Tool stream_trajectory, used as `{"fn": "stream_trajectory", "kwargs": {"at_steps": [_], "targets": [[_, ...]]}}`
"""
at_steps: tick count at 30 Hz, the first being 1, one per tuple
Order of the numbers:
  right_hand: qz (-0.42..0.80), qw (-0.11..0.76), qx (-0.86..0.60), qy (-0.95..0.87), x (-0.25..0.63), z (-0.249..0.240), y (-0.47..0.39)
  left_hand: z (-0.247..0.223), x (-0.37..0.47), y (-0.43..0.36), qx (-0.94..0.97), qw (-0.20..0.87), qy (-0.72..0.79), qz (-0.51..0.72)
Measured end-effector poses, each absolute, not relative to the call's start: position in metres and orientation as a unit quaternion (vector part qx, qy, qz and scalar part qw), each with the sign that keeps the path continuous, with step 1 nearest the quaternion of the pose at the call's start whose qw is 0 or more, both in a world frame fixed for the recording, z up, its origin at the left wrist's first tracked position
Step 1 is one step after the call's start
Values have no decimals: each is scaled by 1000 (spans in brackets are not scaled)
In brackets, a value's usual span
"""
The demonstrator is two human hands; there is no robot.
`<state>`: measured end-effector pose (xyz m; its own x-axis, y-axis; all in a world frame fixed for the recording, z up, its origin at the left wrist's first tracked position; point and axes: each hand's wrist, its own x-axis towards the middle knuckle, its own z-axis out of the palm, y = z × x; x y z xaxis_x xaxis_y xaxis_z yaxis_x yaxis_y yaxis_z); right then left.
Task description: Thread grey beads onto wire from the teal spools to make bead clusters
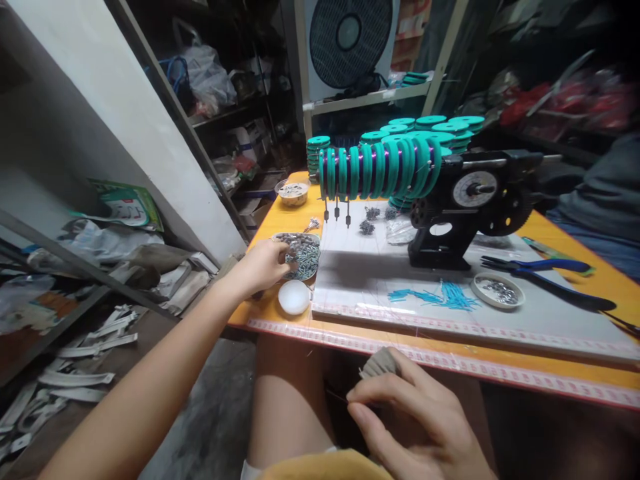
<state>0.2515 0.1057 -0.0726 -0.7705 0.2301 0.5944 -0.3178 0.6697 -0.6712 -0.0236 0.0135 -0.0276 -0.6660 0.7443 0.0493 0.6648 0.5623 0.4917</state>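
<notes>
My left hand (265, 265) reaches over the left part of the table, its fingertips closed at the rim of a tub of small grey metal pins (303, 261); whatever they pinch is hidden. Just below the tub sits a round white lid-like piece (294, 297). In front of the table edge, my right hand (420, 417) pinches thumb and forefinger together on a thin line (336, 396). Ribbed grey material (381, 363) covers one of its fingertips. Turquoise spools (380, 170) with purple line hang in a row on the black winding machine (445, 230); several small weights dangle underneath.
Blue tube pieces (445, 297) lie on the white board (360, 280) beside a small dish of metal bits (499, 291). Blue-handled pliers (545, 267) rest at the right. Stacked turquoise spools (465, 123) and a fan (350, 40) stand behind. Someone's sleeve (600, 193) shows at far right.
</notes>
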Motion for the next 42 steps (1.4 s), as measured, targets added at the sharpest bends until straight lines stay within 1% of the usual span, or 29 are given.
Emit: {"fn": "stream_trajectory", "kwargs": {"at_steps": [3,6,11,13,16,18,19,20,22,25,31,37,40,42], "targets": [[403,334,29,-851,252,-75,107,-35,-24,17,394,92,881,246],[393,334,26,-856,252,-78,108,-33,-23,17,371,102,881,275],[388,335,10,-858,251,-78,108,-19,-7,8,294,80,872,384],[387,343,9,-856,251,-77,108,-20,15,1,259,102,853,441],[390,368,-12,-844,248,-75,107,-37,67,-10,231,188,806,511],[391,384,-35,-836,246,-74,105,-54,104,-17,214,269,769,538],[390,389,-43,-833,245,-73,104,-62,120,-20,163,348,716,583],[389,394,-47,-831,244,-72,103,-69,134,-22,121,395,667,620],[388,401,-45,-829,243,-71,100,-80,155,-26,62,438,594,671],[394,405,-35,-824,243,-71,95,-87,169,-29,25,433,564,703],[404,395,-14,-825,248,-72,92,-87,173,-36,16,418,586,694],[384,389,-22,-837,250,-69,92,-86,173,-36,29,418,591,690],[376,388,-24,-841,250,-69,92,-85,175,-33,27,401,598,693],[378,391,-20,-839,250,-70,92,-87,176,-34,22,367,613,699]]}}
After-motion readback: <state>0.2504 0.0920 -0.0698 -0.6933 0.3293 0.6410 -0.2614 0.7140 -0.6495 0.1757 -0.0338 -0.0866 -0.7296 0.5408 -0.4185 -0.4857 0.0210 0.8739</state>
